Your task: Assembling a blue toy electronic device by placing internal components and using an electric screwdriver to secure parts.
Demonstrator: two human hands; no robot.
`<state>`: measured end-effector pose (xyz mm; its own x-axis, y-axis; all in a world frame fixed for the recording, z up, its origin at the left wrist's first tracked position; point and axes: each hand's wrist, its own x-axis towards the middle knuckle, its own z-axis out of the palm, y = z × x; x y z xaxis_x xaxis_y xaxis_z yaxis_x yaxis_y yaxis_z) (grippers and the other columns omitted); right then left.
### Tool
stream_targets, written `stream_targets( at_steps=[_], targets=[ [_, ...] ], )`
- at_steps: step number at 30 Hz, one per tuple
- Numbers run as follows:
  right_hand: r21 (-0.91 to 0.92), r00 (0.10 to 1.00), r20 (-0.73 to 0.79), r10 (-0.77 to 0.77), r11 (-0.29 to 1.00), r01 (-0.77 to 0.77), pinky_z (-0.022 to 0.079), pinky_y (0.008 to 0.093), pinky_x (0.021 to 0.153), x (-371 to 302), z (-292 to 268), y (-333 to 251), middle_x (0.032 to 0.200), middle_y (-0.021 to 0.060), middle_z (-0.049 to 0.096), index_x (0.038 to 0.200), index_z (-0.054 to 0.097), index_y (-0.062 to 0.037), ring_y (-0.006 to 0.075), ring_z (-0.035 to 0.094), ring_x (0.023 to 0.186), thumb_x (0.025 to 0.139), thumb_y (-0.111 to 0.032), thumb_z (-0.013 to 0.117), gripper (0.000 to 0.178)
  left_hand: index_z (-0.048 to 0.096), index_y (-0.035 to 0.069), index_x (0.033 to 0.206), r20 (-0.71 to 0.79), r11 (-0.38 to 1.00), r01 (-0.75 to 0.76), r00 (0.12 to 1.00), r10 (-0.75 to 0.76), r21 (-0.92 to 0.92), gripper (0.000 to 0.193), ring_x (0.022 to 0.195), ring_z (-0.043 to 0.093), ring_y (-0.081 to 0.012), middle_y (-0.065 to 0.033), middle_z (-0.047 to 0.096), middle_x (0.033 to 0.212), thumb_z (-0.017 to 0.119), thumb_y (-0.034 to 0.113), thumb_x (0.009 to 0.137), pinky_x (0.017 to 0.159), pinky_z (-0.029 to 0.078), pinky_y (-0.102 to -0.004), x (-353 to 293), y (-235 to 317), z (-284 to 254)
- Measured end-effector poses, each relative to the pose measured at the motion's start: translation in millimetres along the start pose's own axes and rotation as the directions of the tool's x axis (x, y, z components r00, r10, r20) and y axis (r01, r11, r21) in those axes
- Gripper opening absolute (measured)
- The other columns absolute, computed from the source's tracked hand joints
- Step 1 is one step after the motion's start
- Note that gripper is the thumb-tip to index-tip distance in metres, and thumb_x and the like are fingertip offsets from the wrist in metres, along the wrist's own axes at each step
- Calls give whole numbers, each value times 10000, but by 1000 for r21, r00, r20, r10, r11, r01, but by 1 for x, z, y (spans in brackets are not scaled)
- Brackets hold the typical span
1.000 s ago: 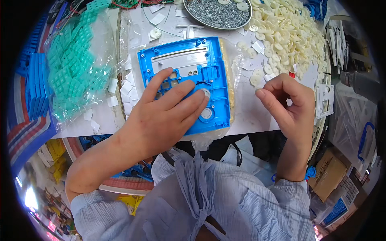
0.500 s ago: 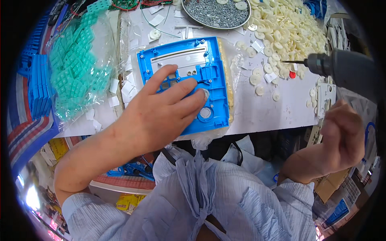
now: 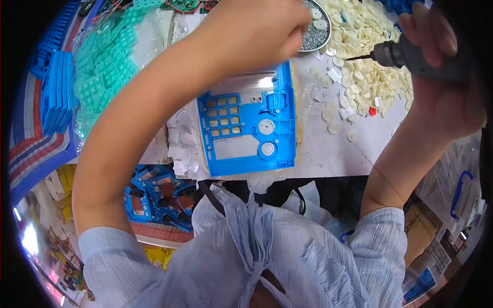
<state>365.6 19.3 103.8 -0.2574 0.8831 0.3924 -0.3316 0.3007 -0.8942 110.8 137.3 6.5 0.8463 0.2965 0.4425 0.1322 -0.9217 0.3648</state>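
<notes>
A blue plastic casing (image 3: 233, 159) lies open side up on a clear bag on the table, with a square keypad grid and a white disc (image 3: 266, 127) set in it. My left hand (image 3: 267, 33) is stretched over the casing's far edge to a round metal dish of small screws (image 3: 316, 40). Its fingers are curled closed, and the fingertips are mostly hidden. On the right, my right hand (image 3: 436, 41) grips a grey power screwdriver (image 3: 395, 55), its thin bit pointing left above the table.
Cream plastic discs (image 3: 367, 77) are heaped at the far right, some scattered nearer with a small red piece (image 3: 373, 111). Green keypad sheets (image 3: 105, 82) fill a clear bag at left, beside stacked blue parts (image 3: 57, 92). White paper slips (image 3: 182, 149) lie by the casing.
My left hand has left the casing and moved away from me to the screw dish. My right hand has risen and taken hold of the power screwdriver, whose bit has shifted left and nearer.
</notes>
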Motion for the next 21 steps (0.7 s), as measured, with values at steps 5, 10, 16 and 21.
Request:
stream_targets(
  at_steps=[5, 10, 16, 21],
  targets=[
    [-200, 986, -164, -36, 980, 2, 345, 369, 881, -23, 2, 11, 978, 23, 476, 1356, 521, 3, 142, 413, 855, 1007, -256, 466, 438, 757, 115, 840, 274, 921, 8, 954, -125, 390, 142, 988, 668, -271, -128, 718, 950, 629, 174, 826, 893, 448, -517, 35, -24, 51],
    [-239, 965, -257, -57, 971, -6, 342, 374, 876, -46, -6, 10, 962, 12, 487, 1333, 530, -14, 136, 417, 841, 1009, -238, 481, 398, 758, 116, 781, 161, 920, -74, 987, 12, 386, 161, 885, 698, -276, -85, 729, 829, 612, 155, 835, 884, 451, -492, 36, -31, 63],
    [-288, 982, -185, -45, 957, -11, 377, 512, 1061, -45, 24, 13, 1016, 31, 516, 1340, 484, -87, 191, 487, 931, 965, -217, 580, 408, 672, 50, 830, 260, 981, 172, 955, -144, -88, 80, 796, 655, -334, -119, 671, 830, 671, 127, 850, 747, 515, -428, 31, 11, 10],
    [-47, 983, -174, 62, 996, -71, 504, 383, 882, -51, 72, 17, 748, -52, 541, 1208, 501, -158, 108, 532, 706, 942, -263, 671, 332, 705, 137, 946, 165, 893, 165, 981, -103, -418, 113, 829, 611, -213, -15, 672, 918, 758, 136, 846, 835, 394, -404, -62, 84, -17]
  ],
)
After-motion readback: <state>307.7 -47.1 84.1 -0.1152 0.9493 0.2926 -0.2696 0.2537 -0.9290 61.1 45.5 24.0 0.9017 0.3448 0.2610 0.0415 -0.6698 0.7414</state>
